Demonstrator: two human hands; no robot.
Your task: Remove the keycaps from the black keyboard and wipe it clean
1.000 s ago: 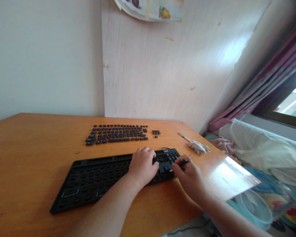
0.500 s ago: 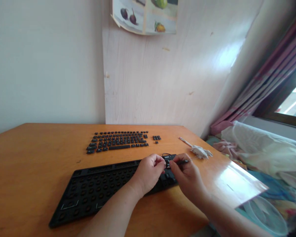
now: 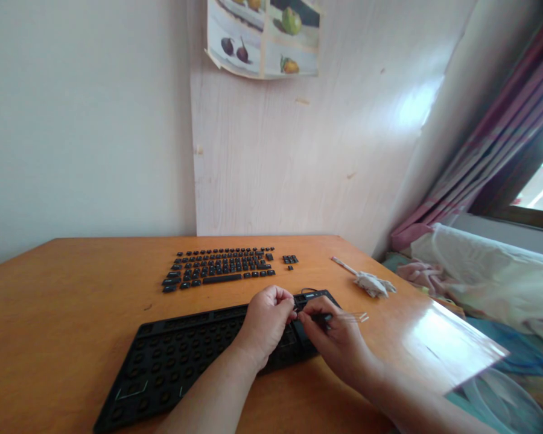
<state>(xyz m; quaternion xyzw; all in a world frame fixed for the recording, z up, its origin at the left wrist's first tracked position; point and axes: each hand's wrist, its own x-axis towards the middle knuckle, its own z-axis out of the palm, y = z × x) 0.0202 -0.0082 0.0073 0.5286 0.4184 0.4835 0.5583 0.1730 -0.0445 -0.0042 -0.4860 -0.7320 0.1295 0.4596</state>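
"So, what had changed at the near side?"

"Both hands. A second earlier the left hand [image 3: 269,322] lay over the keyboard [image 3: 176,349] and the right hand [image 3: 337,337] was down at its right end; by this moment they had lifted and met above that end, fingertips nearly touching."

"Did they hold anything?"

"The right was clamped on a black-handled wire tool [image 3: 326,317], its wires turned out past the back of the hand. The left had its fingers curled towards the thumb, but whether they gripped something I couldn't tell; the spot was too small and dark."

"Meaning what for the work?"

"It seemed to have shifted from the keyboard up to the fingertips."

"And the keyboard itself?"

"It lay on the desk [image 3: 95,283] under both hands, its left part showing bare sockets."

"Beyond it?"

"Loose keys [image 3: 226,265] in rows, with a long space bar [image 3: 222,279] along their near side. Just right of them came a small block of keys [image 3: 290,259], one lone key [image 3: 290,268] nearer. None had moved. Farther right lay a stick [image 3: 344,265] against a crumpled rag [image 3: 373,286]."

"Farthest?"

"A fruit picture [image 3: 263,42] hung on the panel [image 3: 262,157]."
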